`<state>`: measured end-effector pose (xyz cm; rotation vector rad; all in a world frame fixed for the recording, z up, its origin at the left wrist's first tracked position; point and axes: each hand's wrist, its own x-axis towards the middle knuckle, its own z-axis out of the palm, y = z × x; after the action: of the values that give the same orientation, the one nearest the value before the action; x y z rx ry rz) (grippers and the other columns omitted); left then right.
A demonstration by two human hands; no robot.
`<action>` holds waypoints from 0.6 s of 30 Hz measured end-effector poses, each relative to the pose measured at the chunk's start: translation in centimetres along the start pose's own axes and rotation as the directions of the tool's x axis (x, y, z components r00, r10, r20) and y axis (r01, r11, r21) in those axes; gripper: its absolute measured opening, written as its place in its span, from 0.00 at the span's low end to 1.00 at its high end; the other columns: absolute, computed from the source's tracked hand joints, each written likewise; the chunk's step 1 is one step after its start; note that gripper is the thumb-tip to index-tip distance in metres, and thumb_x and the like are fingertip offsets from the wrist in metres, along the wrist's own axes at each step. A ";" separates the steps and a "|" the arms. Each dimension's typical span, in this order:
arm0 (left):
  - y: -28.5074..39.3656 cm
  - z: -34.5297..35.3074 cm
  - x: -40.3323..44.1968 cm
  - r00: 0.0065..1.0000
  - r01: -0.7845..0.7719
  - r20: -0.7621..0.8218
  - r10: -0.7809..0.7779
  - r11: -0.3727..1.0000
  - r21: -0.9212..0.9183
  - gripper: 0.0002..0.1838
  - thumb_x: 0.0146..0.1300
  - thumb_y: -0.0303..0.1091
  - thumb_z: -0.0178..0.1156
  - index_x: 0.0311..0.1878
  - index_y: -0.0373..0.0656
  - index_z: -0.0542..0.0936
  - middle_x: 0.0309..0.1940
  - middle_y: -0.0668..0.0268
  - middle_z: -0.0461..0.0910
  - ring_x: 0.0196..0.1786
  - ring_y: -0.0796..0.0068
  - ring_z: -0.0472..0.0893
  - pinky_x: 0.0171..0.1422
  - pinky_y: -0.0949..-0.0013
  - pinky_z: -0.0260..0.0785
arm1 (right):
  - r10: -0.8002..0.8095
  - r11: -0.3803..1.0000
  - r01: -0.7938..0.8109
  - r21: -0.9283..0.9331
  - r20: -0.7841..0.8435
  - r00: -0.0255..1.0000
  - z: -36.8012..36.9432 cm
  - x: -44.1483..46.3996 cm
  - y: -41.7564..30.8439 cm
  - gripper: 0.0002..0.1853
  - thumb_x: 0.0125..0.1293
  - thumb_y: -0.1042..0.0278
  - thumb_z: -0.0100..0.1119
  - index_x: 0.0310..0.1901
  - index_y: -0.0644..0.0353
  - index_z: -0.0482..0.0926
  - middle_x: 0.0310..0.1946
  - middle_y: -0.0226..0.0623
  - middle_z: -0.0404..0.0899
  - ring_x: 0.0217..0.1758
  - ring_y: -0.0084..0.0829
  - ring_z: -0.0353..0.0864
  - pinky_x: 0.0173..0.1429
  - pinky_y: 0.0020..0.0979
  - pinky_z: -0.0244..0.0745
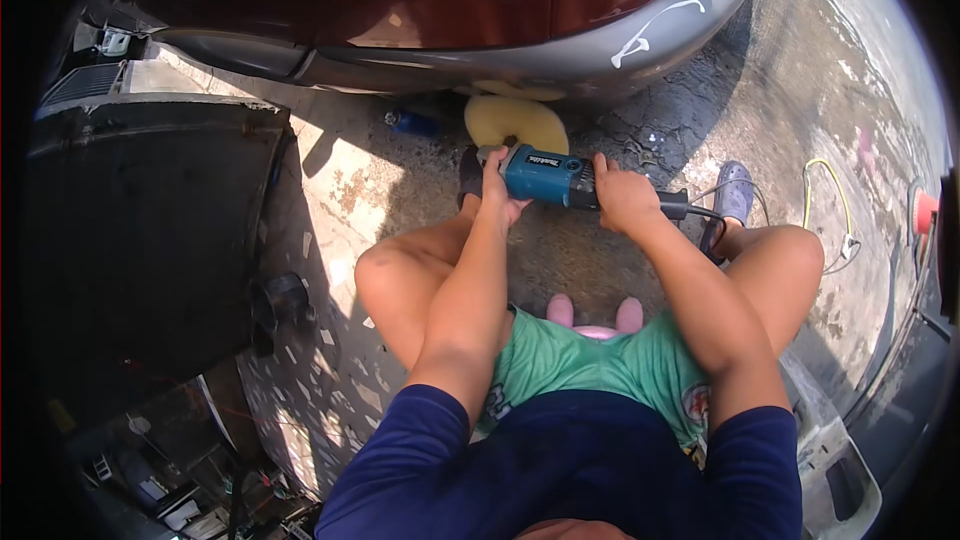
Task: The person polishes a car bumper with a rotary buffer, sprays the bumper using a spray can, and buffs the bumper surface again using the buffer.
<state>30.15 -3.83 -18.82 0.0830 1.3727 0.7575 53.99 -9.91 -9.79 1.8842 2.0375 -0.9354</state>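
Note:
Both my hands hold a teal and black Makita polisher (545, 176) across my body, above the ground between my knees. My left hand (497, 185) is wrapped round its front end, close to the pad. Farther back, my right hand (624, 196) grips the black rear body, where a dark cord comes out. The polisher's round yellow pad (515, 126) faces the lower edge of a grey and dark red car bumper (430, 68). Whether the pad touches the bumper I cannot tell. White streaks of compound (655, 30) lie on the bumper's right side.
A blue bottle (412, 123) lies under the bumper, left of the pad. A large dark panel (150, 230) stands at the left. On the right are a yellow cable (808, 185), a pale plastic chair (835, 465) and another car's side (915, 390). Under me shows a pink seat (597, 332).

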 end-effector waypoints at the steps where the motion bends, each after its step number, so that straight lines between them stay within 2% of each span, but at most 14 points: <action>1: -0.7 0.1 0.2 1.000 0.015 0.020 -0.015 1.000 -0.010 0.38 0.65 0.62 0.67 0.73 0.51 0.77 0.66 0.57 0.82 0.68 0.54 0.81 0.76 0.40 0.68 | 0.004 1.000 -0.004 -0.004 0.000 1.000 0.0 -0.4 0.4 0.49 0.53 0.68 0.84 0.74 0.63 0.64 0.62 0.51 0.82 0.59 0.50 0.91 0.59 0.46 0.89; 4: -2.6 1.0 0.1 0.997 0.046 0.059 -0.044 0.999 -0.022 0.38 0.65 0.63 0.65 0.73 0.51 0.77 0.66 0.58 0.83 0.68 0.55 0.81 0.76 0.41 0.68 | 0.040 0.999 -0.041 -0.022 -0.022 0.999 0.7 -1.4 1.7 0.48 0.53 0.67 0.85 0.73 0.63 0.65 0.61 0.50 0.83 0.58 0.49 0.92 0.58 0.46 0.90; 7: -4.7 2.5 0.1 0.995 0.071 0.070 -0.067 0.996 -0.048 0.36 0.67 0.63 0.63 0.72 0.54 0.78 0.68 0.60 0.82 0.70 0.55 0.79 0.79 0.41 0.64 | 0.053 0.998 -0.055 -0.035 -0.036 0.998 1.5 -2.2 3.4 0.55 0.48 0.68 0.87 0.76 0.64 0.62 0.61 0.50 0.83 0.55 0.50 0.93 0.56 0.46 0.89; 12: -7.8 4.9 -0.3 0.987 0.107 0.129 -0.101 0.993 -0.046 0.34 0.70 0.63 0.59 0.73 0.55 0.79 0.70 0.61 0.81 0.72 0.56 0.78 0.80 0.42 0.63 | 0.087 0.992 -0.095 -0.087 -0.095 0.992 2.0 -4.3 6.6 0.52 0.51 0.69 0.84 0.76 0.63 0.63 0.59 0.47 0.84 0.53 0.47 0.93 0.53 0.44 0.89; 18: -11.4 8.0 -0.2 0.969 0.166 0.184 -0.167 0.986 0.017 0.34 0.70 0.64 0.59 0.71 0.54 0.80 0.69 0.62 0.82 0.71 0.58 0.79 0.77 0.44 0.67 | 0.187 0.975 -0.198 -0.105 -0.103 0.977 2.2 -7.0 9.1 0.49 0.53 0.72 0.81 0.76 0.63 0.65 0.56 0.45 0.85 0.52 0.44 0.94 0.50 0.42 0.89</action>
<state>42.28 -9.70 -22.23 0.0377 1.1873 0.5924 63.19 -17.10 -10.39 2.0519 1.8698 -0.6806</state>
